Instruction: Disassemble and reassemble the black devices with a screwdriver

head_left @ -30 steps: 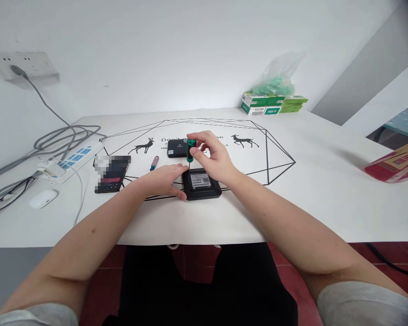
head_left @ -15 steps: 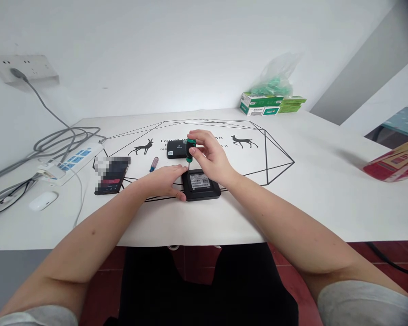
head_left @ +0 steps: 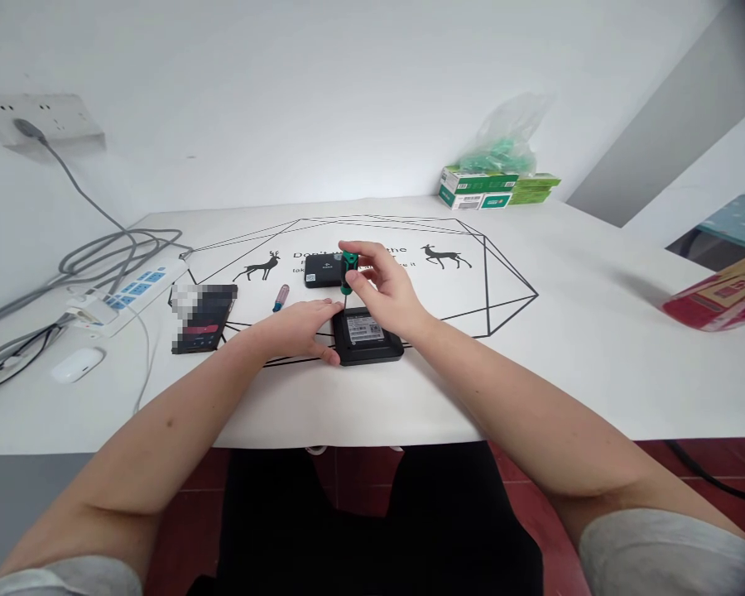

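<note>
A screwdriver with a green and black handle stands nearly upright in my right hand, its fingers wrapped round the handle. Its thin shaft points down at the far left corner of a small black electronic box, which lies flat with a white printed label facing up. Along the box's left side, my left hand holds it, thumb at the near corner and fingertips at the far corner. Just behind is a flat black piece with a small sticker. The screwdriver's tip is too small to make out.
A second screwdriver with a clear pinkish handle lies left of the box. Farther left are a phone, a white earbud case and a power strip with cables. Green and white boxes stand at the back right.
The right hand has shifted slightly on the screwdriver's handle, with its fingers at a slightly different angle. The left hand and the box stay in place; the view has moved a little.
</note>
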A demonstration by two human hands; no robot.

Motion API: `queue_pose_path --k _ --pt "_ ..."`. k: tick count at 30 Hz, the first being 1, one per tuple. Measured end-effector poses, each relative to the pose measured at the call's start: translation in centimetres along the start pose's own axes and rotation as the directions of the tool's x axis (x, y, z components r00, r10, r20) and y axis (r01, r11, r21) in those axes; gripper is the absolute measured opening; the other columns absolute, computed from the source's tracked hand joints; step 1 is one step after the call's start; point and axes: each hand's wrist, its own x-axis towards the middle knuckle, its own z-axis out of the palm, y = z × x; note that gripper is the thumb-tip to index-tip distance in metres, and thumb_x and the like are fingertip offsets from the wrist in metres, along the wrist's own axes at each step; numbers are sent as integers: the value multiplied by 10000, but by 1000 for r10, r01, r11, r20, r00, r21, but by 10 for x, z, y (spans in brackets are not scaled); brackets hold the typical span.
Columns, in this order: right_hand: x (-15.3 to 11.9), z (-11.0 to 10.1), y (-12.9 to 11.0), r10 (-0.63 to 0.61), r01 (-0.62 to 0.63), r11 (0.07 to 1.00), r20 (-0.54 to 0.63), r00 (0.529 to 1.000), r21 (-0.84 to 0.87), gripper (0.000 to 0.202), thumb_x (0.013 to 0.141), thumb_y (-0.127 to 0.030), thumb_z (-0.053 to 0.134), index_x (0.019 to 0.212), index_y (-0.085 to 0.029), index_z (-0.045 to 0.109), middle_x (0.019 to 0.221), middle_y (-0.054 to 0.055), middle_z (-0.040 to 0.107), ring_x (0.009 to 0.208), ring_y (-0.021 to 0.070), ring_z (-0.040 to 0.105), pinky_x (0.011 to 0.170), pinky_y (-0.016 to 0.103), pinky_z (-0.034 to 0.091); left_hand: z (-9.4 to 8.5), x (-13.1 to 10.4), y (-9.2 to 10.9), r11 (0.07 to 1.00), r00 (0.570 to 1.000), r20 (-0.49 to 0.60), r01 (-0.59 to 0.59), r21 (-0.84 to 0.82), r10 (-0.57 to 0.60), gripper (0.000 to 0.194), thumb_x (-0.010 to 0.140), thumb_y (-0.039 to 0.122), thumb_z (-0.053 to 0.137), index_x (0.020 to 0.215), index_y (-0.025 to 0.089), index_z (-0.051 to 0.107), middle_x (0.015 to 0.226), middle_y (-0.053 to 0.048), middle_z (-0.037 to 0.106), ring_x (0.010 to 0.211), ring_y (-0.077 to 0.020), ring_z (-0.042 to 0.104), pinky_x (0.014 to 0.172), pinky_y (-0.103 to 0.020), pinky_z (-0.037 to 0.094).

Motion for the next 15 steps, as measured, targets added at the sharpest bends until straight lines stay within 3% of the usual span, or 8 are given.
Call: queue_pose_path --k 5,11,15 --pt "0 -2 -1 -31 31 999 21 999 -19 373 1039 -326 548 1397 -322 653 1434 74 715 1181 259 694 925 478 644 0 0 0 1000 1000 -1 1 -2 -1 1092 839 718 830 1698 213 382 1716 -203 489 1586 -438 451 1277 -513 353" --pt "2 -3 -6 -73 78 991 46 996 -113 371 1022 -324 609 1390 -318 659 1357 78 728 1059 242 688 890 455 629 1 1 -2 999 1000 4 -30 -30 31 1090 843 720 826 1692 195 386 1678 -199 526 1553 -419 486 1242 -449 386" --pt "2 -3 -5 -92 96 987 34 995 -132 374 1009 -318 643 1382 -314 665 1262 78 725 1016 239 673 866 449 621 0 1 -1 1000 1000 4 -24 -18 24 1074 844 707 824 1683 188 400 1669 -200 534 1551 -434 489 1258 -491 369"
